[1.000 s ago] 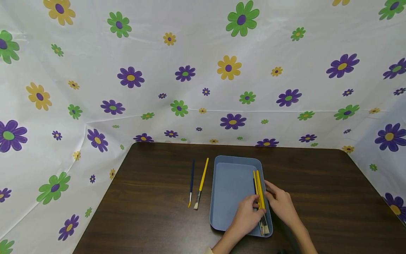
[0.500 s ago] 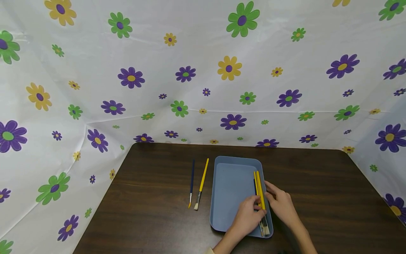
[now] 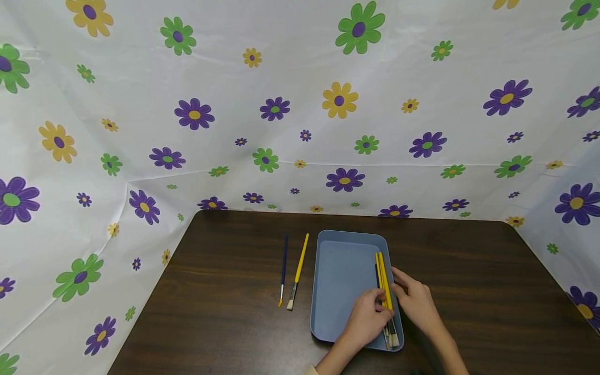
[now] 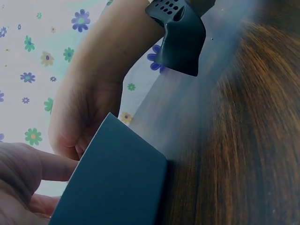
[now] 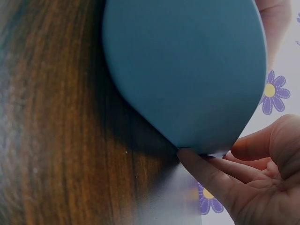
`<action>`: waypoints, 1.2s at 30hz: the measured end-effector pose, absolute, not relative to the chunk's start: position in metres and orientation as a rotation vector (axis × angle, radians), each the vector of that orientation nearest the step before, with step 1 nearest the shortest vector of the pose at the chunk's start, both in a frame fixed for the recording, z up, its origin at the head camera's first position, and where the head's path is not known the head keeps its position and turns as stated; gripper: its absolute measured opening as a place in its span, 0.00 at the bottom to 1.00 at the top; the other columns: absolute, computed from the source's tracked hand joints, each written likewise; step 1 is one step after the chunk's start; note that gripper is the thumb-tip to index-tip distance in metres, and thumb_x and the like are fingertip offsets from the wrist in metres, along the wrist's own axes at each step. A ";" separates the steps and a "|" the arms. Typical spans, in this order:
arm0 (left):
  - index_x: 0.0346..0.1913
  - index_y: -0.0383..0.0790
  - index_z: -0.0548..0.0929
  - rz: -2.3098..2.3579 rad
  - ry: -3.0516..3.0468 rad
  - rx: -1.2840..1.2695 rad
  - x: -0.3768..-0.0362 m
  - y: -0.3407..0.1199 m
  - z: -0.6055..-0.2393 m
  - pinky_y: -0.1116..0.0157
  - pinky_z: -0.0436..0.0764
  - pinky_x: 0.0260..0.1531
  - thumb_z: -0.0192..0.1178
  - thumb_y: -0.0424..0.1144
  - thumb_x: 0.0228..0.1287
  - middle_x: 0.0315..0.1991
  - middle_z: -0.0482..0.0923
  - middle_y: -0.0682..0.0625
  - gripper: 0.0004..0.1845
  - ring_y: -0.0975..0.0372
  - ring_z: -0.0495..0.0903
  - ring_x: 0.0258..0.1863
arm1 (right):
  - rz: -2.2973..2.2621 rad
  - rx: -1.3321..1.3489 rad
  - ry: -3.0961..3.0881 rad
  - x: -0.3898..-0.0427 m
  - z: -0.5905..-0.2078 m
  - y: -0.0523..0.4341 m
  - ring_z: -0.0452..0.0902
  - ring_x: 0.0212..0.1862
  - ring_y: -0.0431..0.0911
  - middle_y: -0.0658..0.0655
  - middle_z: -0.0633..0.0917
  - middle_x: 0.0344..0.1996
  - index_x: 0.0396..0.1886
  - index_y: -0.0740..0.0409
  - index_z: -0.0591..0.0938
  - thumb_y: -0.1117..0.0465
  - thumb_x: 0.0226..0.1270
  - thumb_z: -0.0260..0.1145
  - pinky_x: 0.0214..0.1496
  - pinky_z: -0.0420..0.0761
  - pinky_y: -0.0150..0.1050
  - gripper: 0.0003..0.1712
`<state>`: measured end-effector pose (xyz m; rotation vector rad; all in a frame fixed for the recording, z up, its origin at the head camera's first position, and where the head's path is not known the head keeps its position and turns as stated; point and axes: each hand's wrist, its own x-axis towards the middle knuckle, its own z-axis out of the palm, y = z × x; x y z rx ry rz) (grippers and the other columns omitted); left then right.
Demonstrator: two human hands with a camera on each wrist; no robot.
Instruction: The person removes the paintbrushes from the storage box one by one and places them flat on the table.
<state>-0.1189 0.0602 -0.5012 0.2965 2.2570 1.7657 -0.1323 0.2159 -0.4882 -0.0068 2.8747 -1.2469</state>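
Note:
A grey-blue rectangular tray (image 3: 344,235) stands on the table. Along its right side lies a bundle of paintbrushes (image 3: 384,271) with yellow and dark handles, bristles toward me. My left hand (image 3: 367,317) reaches over the near rim and pinches the bundle partway down; its fingertips are partly hidden. Against the tray's right rim, my right hand (image 3: 414,299) rests with its fingers fairly straight. In the right wrist view, the fingers of the right hand (image 5: 253,173) touch the outer wall of the tray (image 5: 187,75). The left wrist view has the left hand (image 4: 23,178) behind the tray wall (image 4: 122,173).
Left of the tray lie a dark blue paintbrush (image 3: 284,265) and a yellow paintbrush (image 3: 300,265), both bristles toward me. The dark wood table (image 3: 225,291) runs back to a white cloth (image 3: 290,78) with flowers. A dark wrist mount (image 4: 180,42) sits on the right forearm.
The left hand and the brushes it pinches shift very slightly to the right at first, then stay still. The right hand and tray hold their places.

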 end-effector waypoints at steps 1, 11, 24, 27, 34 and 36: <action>0.59 0.29 0.81 1.770 2.248 0.291 -0.119 0.060 -0.502 0.73 0.83 0.35 0.71 0.29 0.63 0.46 0.82 0.51 0.22 0.69 0.83 0.38 | -1.246 -0.005 2.874 -0.132 -0.488 0.216 0.79 0.40 0.52 0.76 0.83 0.55 0.70 0.74 0.73 0.70 0.75 0.58 0.37 0.75 0.40 0.26; 0.58 0.29 0.82 1.772 2.234 0.272 -0.119 0.061 -0.501 0.71 0.84 0.34 0.71 0.28 0.62 0.42 0.79 0.52 0.21 0.67 0.85 0.36 | -1.249 -0.002 2.881 -0.132 -0.488 0.216 0.80 0.41 0.53 0.75 0.83 0.55 0.70 0.74 0.73 0.70 0.75 0.58 0.38 0.75 0.41 0.26; 0.60 0.29 0.80 1.763 2.177 0.266 -0.119 0.064 -0.502 0.70 0.83 0.34 0.71 0.28 0.59 0.39 0.78 0.55 0.25 0.68 0.83 0.33 | -1.253 0.002 2.891 -0.132 -0.488 0.216 0.79 0.36 0.50 0.74 0.84 0.54 0.70 0.73 0.73 0.70 0.75 0.58 0.36 0.74 0.38 0.26; 0.62 0.29 0.79 1.758 2.167 0.267 -0.120 0.064 -0.502 0.70 0.83 0.34 0.71 0.28 0.59 0.40 0.78 0.56 0.26 0.69 0.83 0.34 | -1.252 0.002 2.888 -0.133 -0.488 0.216 0.79 0.37 0.50 0.74 0.84 0.54 0.70 0.73 0.73 0.70 0.75 0.58 0.36 0.74 0.39 0.26; 0.64 0.30 0.77 1.776 2.121 0.265 -0.121 0.064 -0.504 0.70 0.83 0.35 0.70 0.25 0.57 0.41 0.79 0.55 0.29 0.68 0.84 0.34 | -1.245 0.010 2.879 -0.134 -0.488 0.217 0.80 0.39 0.51 0.74 0.84 0.54 0.70 0.73 0.73 0.70 0.76 0.58 0.38 0.75 0.40 0.26; 0.64 0.30 0.77 1.782 2.113 0.261 -0.122 0.064 -0.505 0.70 0.83 0.35 0.69 0.24 0.57 0.40 0.79 0.55 0.29 0.68 0.83 0.33 | -1.239 0.016 2.881 -0.134 -0.489 0.217 0.80 0.39 0.51 0.74 0.84 0.54 0.70 0.73 0.73 0.70 0.76 0.58 0.38 0.75 0.41 0.26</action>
